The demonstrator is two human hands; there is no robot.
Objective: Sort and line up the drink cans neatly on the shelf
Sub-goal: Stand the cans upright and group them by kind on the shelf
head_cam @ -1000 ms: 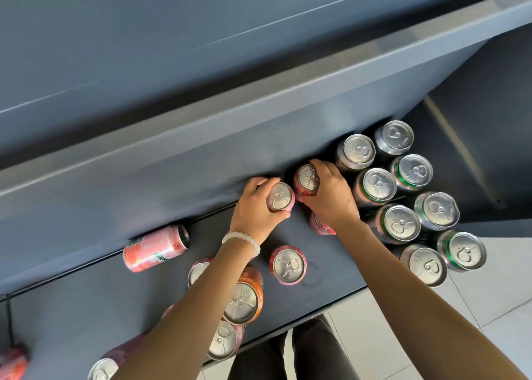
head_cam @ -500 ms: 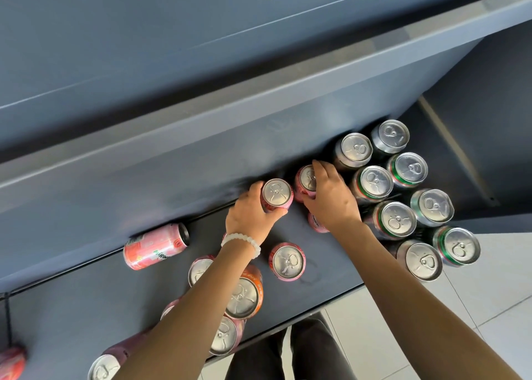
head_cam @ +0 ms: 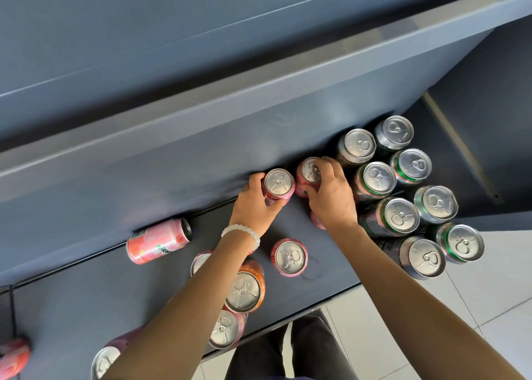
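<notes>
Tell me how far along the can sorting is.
Partly done. The green-banded cans stand in two tidy rows at right. Left hand and right hand each grip a pink can at the back. Left: the tipped pink can, an orange can and other loose ones.

Bare room on the dark grey metal shelf (head_cam: 86, 302) lies at its left half, between the pink can lying on its side (head_cam: 158, 241) by the back wall and the front edge. A narrow open strip runs between the upright pink can with a silver lid (head_cam: 289, 256) and the block of eight upright green-and-silver cans (head_cam: 401, 215) packed tight at the right end. That block closes the right side. Near the front, an upright orange can (head_cam: 244, 289) and pink cans beside it crowd the way. Overhead, the grey upper shelf board (head_cam: 259, 92) overhangs the back, limiting reach from above
</notes>
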